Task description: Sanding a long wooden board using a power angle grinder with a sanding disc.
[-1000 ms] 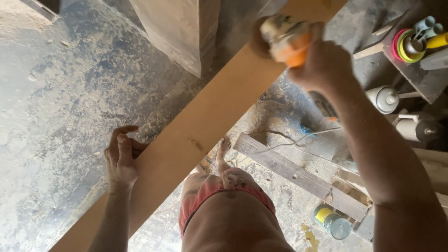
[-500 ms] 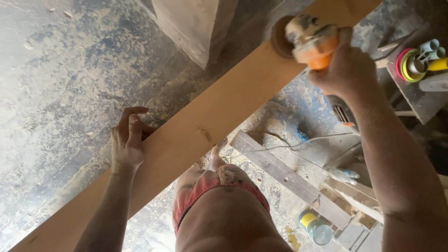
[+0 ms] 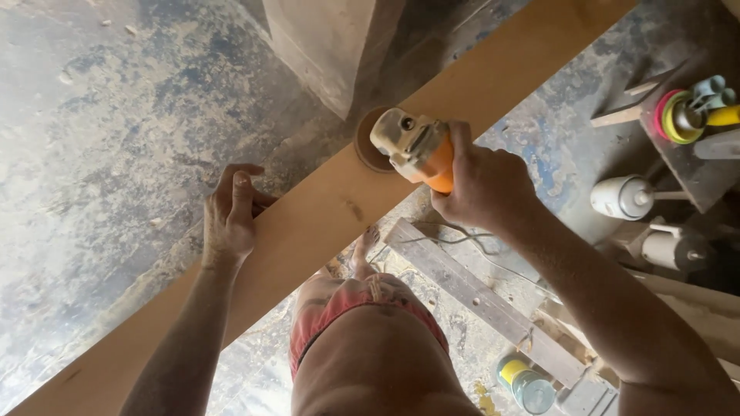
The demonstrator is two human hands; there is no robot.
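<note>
The right hand point(image 3: 482, 185) is clamped around the orange body of a sander point(image 3: 416, 150), fingers wrapped over its rear end. The tool's pale, dusty head points up and to the left, and its round brown disc point(image 3: 370, 146) lies flat on the face of a long plank point(image 3: 308, 231), close to the plank's far edge.

The left hand point(image 3: 231, 212) grips the far edge of the same plank, lower along its length; the fingers are curled over that edge and the heel of the hand rests on the top face. The 2 hands are well apart, with a bare stretch of wood and a small dark knot point(image 3: 354, 209) between them.

The plank runs diagonally from the lower left to the upper right. It hangs above a dusty floor point(image 3: 100, 154) mottled grey and blue.

Below the plank show the person's bare torso, red shorts point(image 3: 362, 308) and 1 bare foot point(image 3: 362, 254). Beside the foot a grey board point(image 3: 478, 296) lies on the floor, with a thin cord point(image 3: 455, 239) across it. Near its lower end stands a can point(image 3: 532, 389) with a yellow band. To the right are 2 white cylinders point(image 3: 620, 196) and rolls of coloured tape point(image 3: 678, 115) on a dark surface. A pale wooden block point(image 3: 324, 42) stands at the top.
</note>
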